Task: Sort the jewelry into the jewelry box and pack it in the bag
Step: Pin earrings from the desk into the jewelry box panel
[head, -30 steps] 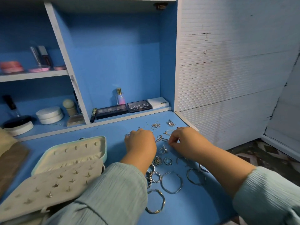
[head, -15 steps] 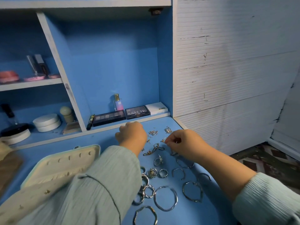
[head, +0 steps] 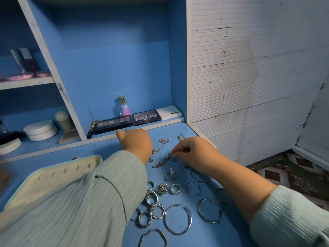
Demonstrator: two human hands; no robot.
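The right hand has its fingers curled, thumb and forefinger pinched at a small chain on the blue table. The left hand lies knuckles up with fingers curled under; whether it holds anything cannot be told. Between the hands are more chains. Nearer the person, rings and bangles lie spread out. The jewelry box stands open to the left, partly behind the left sleeve. Palettes sit on the shelf behind.
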